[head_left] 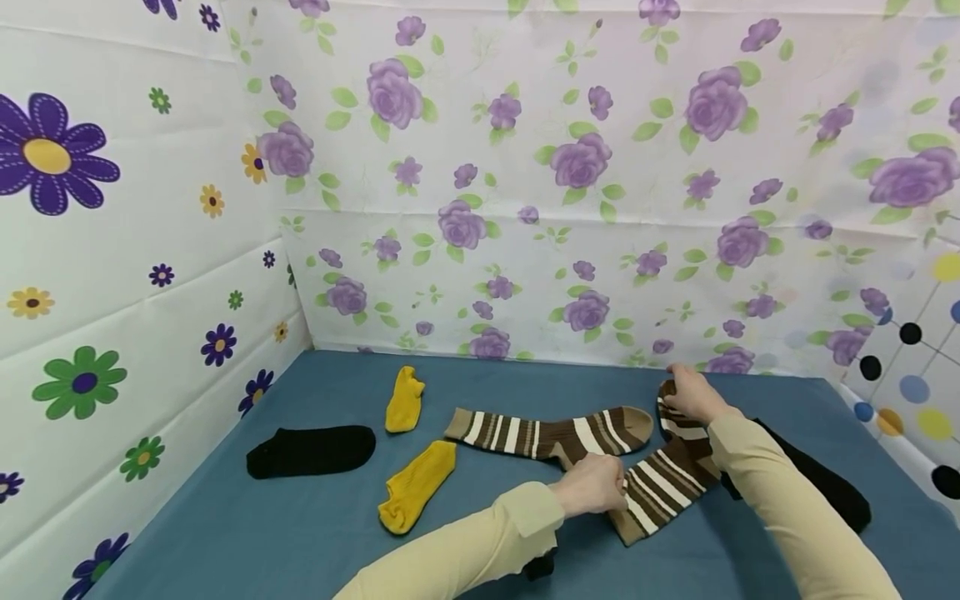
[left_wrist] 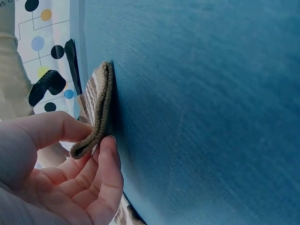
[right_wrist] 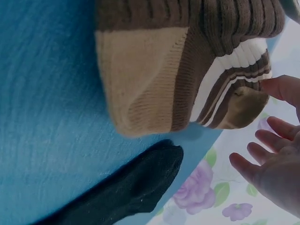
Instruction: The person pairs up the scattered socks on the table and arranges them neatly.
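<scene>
A brown, tan and white striped sock (head_left: 666, 492) lies bent at its heel in front of me. My left hand (head_left: 592, 485) pinches its tan cuff (left_wrist: 104, 101) between thumb and fingers, the cuff's edge rising off the cloth in the left wrist view. At the far end, my right hand (head_left: 693, 393) is at the toe part (right_wrist: 248, 105); its thumb touches the sock's edge while the other fingers extend apart from it. Beside the left hand lies a matching striped sock (head_left: 551, 433), flat, partly covered by that hand.
Two yellow socks (head_left: 405, 400) and a black sock (head_left: 311, 452) lie to the left on the blue cloth (head_left: 247, 542). Another black sock (head_left: 821, 483) is partly behind the right sleeve. A small black piece (head_left: 540, 567) shows under the left sleeve. Flowered sheets (head_left: 480, 183) stand behind.
</scene>
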`<state>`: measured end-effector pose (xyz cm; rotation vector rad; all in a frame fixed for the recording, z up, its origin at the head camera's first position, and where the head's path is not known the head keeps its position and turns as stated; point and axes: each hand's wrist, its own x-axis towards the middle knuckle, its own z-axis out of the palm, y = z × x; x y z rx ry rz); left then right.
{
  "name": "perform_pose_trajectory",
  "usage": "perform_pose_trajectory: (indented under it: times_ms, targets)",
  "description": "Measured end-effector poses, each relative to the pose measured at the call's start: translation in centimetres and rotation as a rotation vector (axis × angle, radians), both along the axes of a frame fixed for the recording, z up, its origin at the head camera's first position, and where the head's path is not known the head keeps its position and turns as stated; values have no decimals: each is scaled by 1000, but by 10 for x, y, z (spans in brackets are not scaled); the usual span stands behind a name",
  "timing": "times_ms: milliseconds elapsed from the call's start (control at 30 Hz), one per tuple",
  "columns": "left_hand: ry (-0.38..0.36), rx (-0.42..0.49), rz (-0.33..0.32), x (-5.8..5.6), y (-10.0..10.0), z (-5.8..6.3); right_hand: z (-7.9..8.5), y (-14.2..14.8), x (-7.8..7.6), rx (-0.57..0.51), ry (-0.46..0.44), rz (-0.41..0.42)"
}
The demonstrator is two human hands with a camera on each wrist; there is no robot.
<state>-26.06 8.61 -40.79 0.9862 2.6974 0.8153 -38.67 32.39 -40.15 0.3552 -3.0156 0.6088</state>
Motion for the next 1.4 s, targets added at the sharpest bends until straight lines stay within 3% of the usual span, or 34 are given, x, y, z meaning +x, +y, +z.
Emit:
perform_pose_trajectory:
  times_ms: [333, 933, 1200, 1400]
  targets:
    - [17, -8, -11, -1, 1, -4, -10, 4, -3, 12, -42, 2]
    - [35, -28, -12, 1, 0, -3, -9, 4, 0, 133, 132, -47]
    - [8, -26, 6, 2, 1, -1, -3, 11, 4, 74, 161, -38]
    - [26, -17, 8, 3, 2, 0, 3, 19, 7, 40, 301, -30]
